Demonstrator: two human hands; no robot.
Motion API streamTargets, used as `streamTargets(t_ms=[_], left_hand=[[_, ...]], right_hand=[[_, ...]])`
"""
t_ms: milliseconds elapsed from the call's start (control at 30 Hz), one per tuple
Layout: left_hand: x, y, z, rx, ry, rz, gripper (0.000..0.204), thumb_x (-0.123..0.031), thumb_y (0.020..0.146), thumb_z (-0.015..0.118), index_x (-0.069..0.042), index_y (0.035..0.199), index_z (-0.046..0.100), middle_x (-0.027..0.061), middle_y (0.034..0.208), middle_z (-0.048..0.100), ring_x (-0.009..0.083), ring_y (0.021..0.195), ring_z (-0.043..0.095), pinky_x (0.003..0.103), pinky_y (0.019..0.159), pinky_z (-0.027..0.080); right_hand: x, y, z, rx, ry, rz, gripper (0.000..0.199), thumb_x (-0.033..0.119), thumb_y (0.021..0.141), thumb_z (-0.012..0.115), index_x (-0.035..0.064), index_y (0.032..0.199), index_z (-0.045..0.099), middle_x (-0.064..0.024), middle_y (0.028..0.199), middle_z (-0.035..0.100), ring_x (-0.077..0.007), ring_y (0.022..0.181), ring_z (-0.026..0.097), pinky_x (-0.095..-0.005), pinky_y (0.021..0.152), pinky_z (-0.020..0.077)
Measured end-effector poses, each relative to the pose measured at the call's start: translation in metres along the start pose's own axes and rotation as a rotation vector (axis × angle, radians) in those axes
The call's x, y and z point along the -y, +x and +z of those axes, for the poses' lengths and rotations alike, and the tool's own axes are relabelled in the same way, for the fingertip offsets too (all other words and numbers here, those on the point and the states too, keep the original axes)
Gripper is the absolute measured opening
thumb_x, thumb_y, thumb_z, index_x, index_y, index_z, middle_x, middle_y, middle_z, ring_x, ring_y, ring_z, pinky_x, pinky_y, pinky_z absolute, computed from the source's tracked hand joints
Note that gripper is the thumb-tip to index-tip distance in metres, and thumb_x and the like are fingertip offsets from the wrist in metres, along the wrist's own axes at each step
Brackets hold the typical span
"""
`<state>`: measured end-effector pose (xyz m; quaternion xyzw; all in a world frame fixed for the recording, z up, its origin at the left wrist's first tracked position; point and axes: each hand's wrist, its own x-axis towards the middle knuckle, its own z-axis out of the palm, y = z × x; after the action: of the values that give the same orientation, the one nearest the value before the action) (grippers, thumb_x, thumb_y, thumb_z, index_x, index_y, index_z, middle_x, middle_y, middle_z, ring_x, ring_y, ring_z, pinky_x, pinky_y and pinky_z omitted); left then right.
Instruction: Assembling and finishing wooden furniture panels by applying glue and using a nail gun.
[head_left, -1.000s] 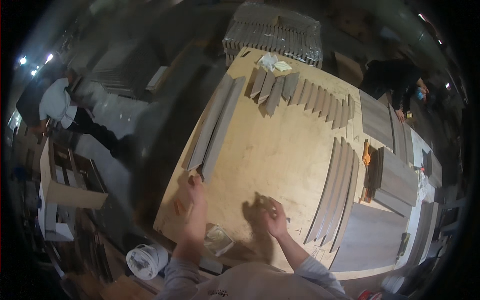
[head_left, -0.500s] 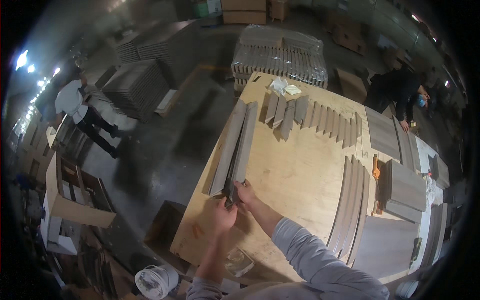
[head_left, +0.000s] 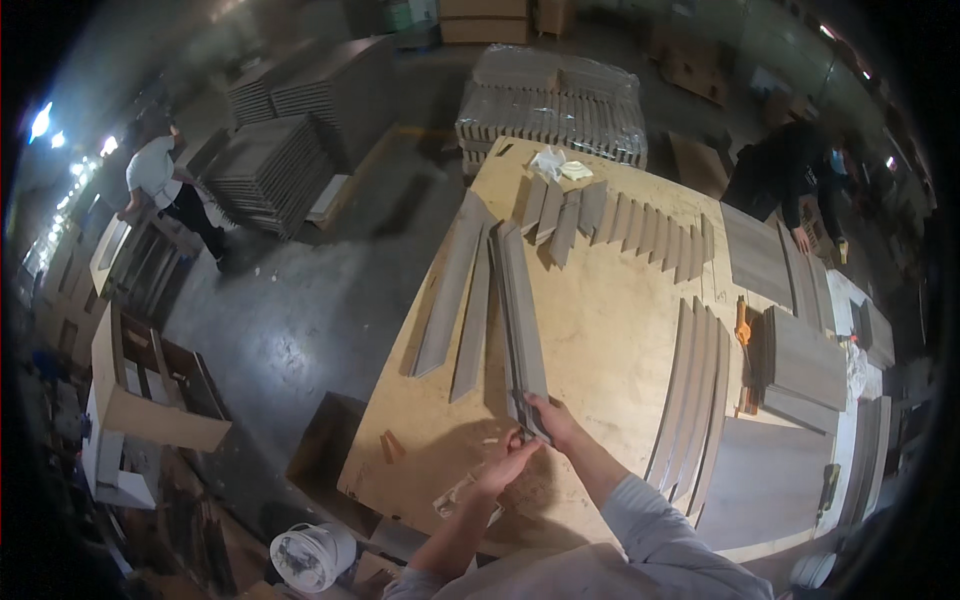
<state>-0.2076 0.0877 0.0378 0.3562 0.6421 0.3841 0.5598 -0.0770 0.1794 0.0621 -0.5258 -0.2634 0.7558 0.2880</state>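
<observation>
On the plywood table, my right hand is closed around the near end of a long grey wooden strip with an angled end. The fingers of my left hand pinch the same end from below and the left. A dark groove runs along the strip; whether it is one piece or two together I cannot tell. Left of it, two more long grey strips lie fanned apart, their far ends close together. Beyond my hands, several short grey strips with slanted ends stand in a row.
Several long strips lie on the right, beside an orange-handled tool and stacked grey panels. A white bucket stands below the near left edge. One person leans over the far right; another stands at left.
Both hands have moved right with the held strip, swinging it away from the other two long strips. Those two now lie spread apart. The person at left has shifted.
</observation>
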Motion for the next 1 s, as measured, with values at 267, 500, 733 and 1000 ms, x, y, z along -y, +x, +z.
streamTargets(t_ms=[267,500,733,1000], left_hand=[[-0.016,-0.065,0.052,0.190,-0.199,-0.130,0.093,-0.040,0.094,0.073,-0.004,0.161,0.020,0.0193,0.131,0.061,0.0235,0.104,0.065,0.033,0.092,0.051],[0.007,-0.099,0.149,0.130,0.264,-0.002,0.089,-0.036,0.083,0.079,0.004,0.148,0.034,0.0237,0.128,0.060,0.0327,0.110,0.064,0.041,0.096,0.053],[0.024,-0.064,0.155,0.578,-0.413,-0.742,0.031,-0.032,0.091,0.066,-0.006,0.108,0.068,0.0078,0.092,0.070,0.0212,0.083,0.069,0.037,0.073,0.058],[0.031,-0.009,0.151,0.496,-0.245,-0.557,0.042,-0.039,0.092,0.067,-0.007,0.119,0.066,0.0089,0.105,0.070,0.0231,0.094,0.068,0.042,0.084,0.056]], right_hand=[[-0.081,-0.156,-0.063,-0.143,-0.163,-0.105,0.060,0.033,0.098,0.069,-0.0089,0.137,0.053,-0.0173,0.117,0.070,-0.0198,0.104,0.067,-0.0332,0.091,0.0538],[-0.110,-0.252,-0.081,-0.455,-0.602,-0.130,0.078,0.032,0.091,0.076,-0.0017,0.149,0.036,-0.0270,0.115,0.063,-0.0302,0.106,0.067,-0.0392,0.089,0.0551],[-0.121,-0.234,-0.114,-0.599,-0.040,-0.320,0.072,0.027,0.093,0.074,0.0040,0.152,0.039,-0.0256,0.132,0.055,-0.0387,0.106,0.067,-0.0442,0.093,0.0538],[-0.096,-0.190,-0.151,-0.734,-0.370,-0.260,0.092,0.036,0.081,0.084,0.0051,0.155,0.037,-0.0265,0.135,0.061,-0.0386,0.117,0.066,-0.0419,0.098,0.0532]])
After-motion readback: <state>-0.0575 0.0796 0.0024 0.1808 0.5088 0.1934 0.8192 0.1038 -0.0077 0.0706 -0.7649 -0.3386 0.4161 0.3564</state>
